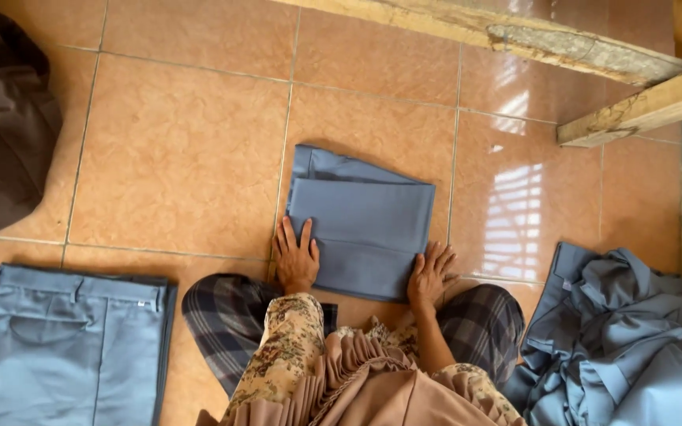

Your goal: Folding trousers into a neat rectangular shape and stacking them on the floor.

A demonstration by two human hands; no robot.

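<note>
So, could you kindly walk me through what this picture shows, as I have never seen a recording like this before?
There is no machine here: a person wears a camera on the head, so the single view looks straight down at their own two bare hands and lap. They sit on an orange tiled floor. In front of them lies a folded grey-blue garment. The left hand rests flat on its near left corner, and the right hand presses flat on its near right corner; neither has closed a grip on the cloth. To the left lie folded grey-blue trousers, and a dark brown cloth lies further up. To the right sits a loose heap of grey-blue clothes. Rough wooden beams cross the top right.
</note>
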